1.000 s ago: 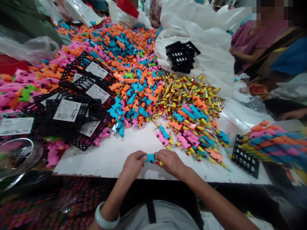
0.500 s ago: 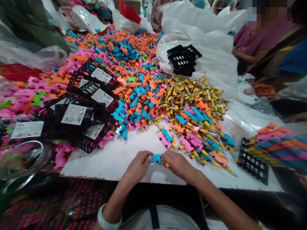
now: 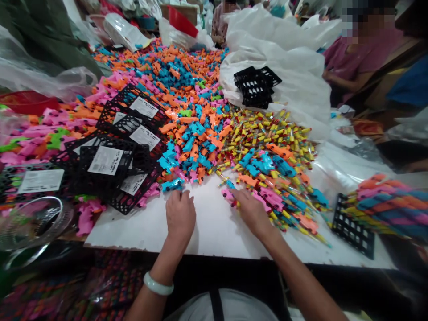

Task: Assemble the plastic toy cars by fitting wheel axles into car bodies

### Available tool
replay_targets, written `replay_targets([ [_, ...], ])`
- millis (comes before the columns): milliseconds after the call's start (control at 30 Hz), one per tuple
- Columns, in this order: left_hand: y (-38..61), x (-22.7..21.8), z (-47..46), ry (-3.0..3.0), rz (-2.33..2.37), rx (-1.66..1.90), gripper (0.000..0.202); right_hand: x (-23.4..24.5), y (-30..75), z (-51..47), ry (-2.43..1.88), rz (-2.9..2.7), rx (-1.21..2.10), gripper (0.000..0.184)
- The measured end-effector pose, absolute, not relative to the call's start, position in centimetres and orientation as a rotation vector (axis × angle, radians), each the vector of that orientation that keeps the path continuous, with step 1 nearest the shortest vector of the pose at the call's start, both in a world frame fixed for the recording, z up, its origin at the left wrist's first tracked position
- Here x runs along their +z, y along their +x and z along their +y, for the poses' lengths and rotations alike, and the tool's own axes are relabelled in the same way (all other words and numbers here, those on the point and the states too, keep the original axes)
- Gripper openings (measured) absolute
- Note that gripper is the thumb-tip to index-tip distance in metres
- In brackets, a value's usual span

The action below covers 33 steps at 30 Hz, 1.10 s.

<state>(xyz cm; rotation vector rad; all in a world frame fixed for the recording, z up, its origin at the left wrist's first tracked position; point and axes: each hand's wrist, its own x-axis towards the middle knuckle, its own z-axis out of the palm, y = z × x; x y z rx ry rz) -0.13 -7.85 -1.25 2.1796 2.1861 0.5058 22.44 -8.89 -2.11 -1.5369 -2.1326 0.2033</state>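
My left hand is closed, its fingertips at the near side of a blue toy car by the edge of the mixed car pile. To the right, my right hand reaches down with curled fingers over a pink toy car and a small blue piece. A bit of yellow shows under its thumb; what the fingers grip is hidden. Beside that hand lie pink toy cars among clear tubes with yellow ends. Behind them spreads a heap of yellow-and-red tube pieces.
Black lattice trays with white labels overlap at left, near a clear plastic bowl. More black trays rest on a white plastic bag. At right, a black rack stands beside stacked colourful toys. A person sits far right.
My hands have parted from the blue toy car they held together. The left moved forward-left to another blue car; the right moved forward-right over the pink one. Blue cars show differently on the right pile.
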Motion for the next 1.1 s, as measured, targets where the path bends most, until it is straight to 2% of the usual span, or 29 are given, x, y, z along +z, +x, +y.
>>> replay_targets([
  [100, 1.4, -0.6, -5.1, 2.171, 2.185, 0.57, 0.031, -2.9, 19.0, -8.5, -1.548, -2.086, 0.45, 0.027],
  [167, 2.2, -0.2, -3.2, 2.139, 2.188, 0.478, 0.031, -3.2, 17.8, -8.3, -1.525, -2.073, 0.561, 0.02],
  [367, 2.8, -1.0, -5.7, 2.152, 2.069, 0.336, 0.026, -3.7, 18.9, -8.9, -1.475, -2.067, 0.796, 0.019],
  [467, 2.7, -1.7, -9.6, 2.117, 1.821, 0.427, 0.03, -3.2, 19.0, -8.9, -1.501, -1.98, 0.88, 0.015],
  [567, 2.5, -2.0, -11.4, 1.958, 1.657, 0.589, 0.03, -2.6, 17.9, -8.7, -1.632, -2.038, 0.84, 0.021],
  [667, 2.0, -1.8, -10.9, 1.982, 1.791, 0.67, 0.023, -2.5, 16.8, -8.6, -1.764, -2.178, 0.708, 0.024],
  [767, 1.3, -1.4, -9.6, 2.135, 1.902, 0.736, 0.03, -2.8, 16.9, -8.7, -1.707, -2.233, 0.656, 0.02],
  [867, 1.1, -1.2, -9.1, 2.102, 1.8, 0.834, 0.037, -3.1, 17.7, -8.9, -1.569, -2.145, 0.716, 0.014],
  [1000, 2.0, -1.2, -10.0, 1.607, 1.7, 1.023, 0.036, -2.8, 17.5, -10.0, -1.488, -1.963, 0.74, 0.01],
  [1100, 2.9, -1.1, -10.9, 1.161, 1.635, 1.044, 0.047, -2.1, 16.4, -11.4, -1.534, -1.895, 0.718, 0.008],
])
